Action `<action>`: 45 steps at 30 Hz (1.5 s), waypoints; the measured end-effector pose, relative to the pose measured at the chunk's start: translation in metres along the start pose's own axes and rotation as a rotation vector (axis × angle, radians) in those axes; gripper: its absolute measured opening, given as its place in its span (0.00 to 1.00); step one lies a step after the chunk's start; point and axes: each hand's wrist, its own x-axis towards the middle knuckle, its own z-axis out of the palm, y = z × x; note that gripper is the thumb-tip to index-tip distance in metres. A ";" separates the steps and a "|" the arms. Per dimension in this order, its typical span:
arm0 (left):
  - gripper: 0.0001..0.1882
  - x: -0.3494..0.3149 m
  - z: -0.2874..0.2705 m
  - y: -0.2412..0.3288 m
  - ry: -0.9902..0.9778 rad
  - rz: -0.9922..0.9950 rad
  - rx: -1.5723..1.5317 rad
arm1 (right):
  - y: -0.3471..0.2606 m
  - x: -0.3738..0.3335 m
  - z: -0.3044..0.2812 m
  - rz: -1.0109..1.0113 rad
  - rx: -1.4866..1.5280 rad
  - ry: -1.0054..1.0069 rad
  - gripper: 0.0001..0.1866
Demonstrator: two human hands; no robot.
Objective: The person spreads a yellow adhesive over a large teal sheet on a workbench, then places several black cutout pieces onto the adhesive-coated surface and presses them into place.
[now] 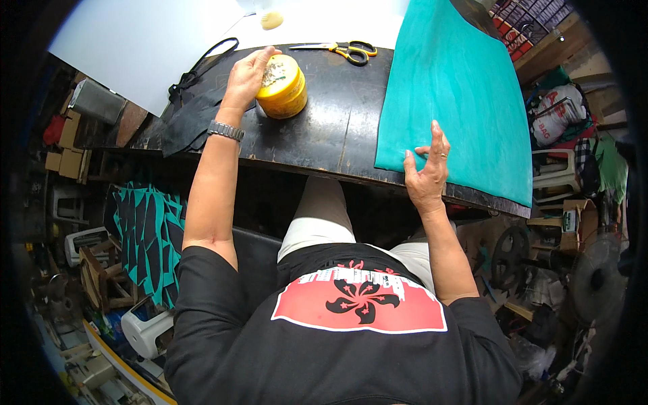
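The left hand (247, 79) lies against the left side of a yellow round tub (287, 101), its fingers along the lid's edge. The thumb's position is not clear; whether the grip is clamped on the tub cannot be determined. The tub is positioned near the middle of the black worktop (337, 101), lid facing up; the lid carries dark and pale residue.

The right hand (426, 177) holds nothing. Its thumb and fingers are apart, with the fingertips over the near part of a teal-green sheet (459, 88). Contact between fingertips and sheet cannot be confirmed. The sheet covers the right portion of the worktop, its near right corner reaching the worktop's front edge.

A pair of yellow-and-black scissors (347, 51) lies just beyond the tub, to its right, blades directed left. Black material pieces (192, 121) lie left of the tub, near the worktop's front edge. A metal-band wristwatch (226, 130) is fitted to the left wrist. Below the worktop, at left, are cut teal-green pieces (150, 229) and a white plastic stool (147, 331).
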 end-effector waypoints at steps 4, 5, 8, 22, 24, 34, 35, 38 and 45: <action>0.43 -0.026 0.002 0.023 0.144 0.252 0.385 | -0.002 0.001 0.000 -0.006 -0.008 0.008 0.44; 0.47 -0.038 0.008 0.027 0.165 0.279 0.660 | -0.002 0.002 0.000 -0.014 -0.008 0.005 0.44; 0.53 -0.052 0.042 0.033 0.274 0.365 1.072 | -0.002 0.001 -0.001 -0.003 -0.015 -0.022 0.43; 0.33 -0.044 0.055 0.012 0.274 0.533 1.169 | -0.005 0.003 -0.006 -0.105 -0.166 -0.083 0.45; 0.39 -0.044 0.050 0.015 0.206 0.463 1.148 | -0.004 0.003 -0.007 -0.129 -0.167 -0.053 0.45; 0.22 -0.142 0.110 0.051 -0.003 0.832 0.476 | 0.004 -0.006 -0.001 0.043 0.084 0.139 0.42; 0.22 -0.163 0.130 0.051 -0.092 0.804 0.532 | 0.003 -0.007 0.000 0.084 0.159 0.155 0.41; 0.22 -0.195 0.172 0.047 -0.313 0.611 0.666 | -0.001 -0.010 -0.001 0.060 0.209 0.179 0.41; 0.23 -0.193 0.168 0.036 -0.245 0.678 0.681 | 0.020 -0.004 -0.097 -0.021 -0.339 0.305 0.45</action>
